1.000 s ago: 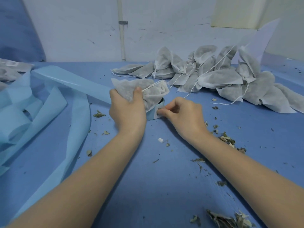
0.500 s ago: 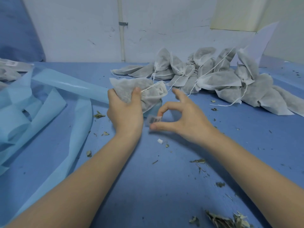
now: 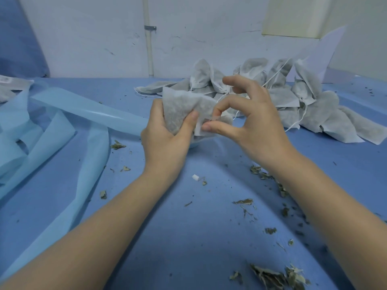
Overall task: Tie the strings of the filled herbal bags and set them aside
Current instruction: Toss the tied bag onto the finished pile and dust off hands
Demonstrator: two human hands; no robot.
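Grey herbal bag (image 3: 180, 109) gripped by left hand (image 3: 167, 141); right hand (image 3: 251, 122) pinches it.

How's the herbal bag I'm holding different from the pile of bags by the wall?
The held herbal bag is lifted off the table in the left hand, while the pile of bags lies on the blue table. The right hand pinches at the held bag's edge; nothing touches the pile. Both are grey mesh filled with herbs.

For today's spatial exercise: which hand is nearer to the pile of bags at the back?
Right. The right hand overlaps the pile of bags in view; the left hand, gripping one bag, sits farther left.
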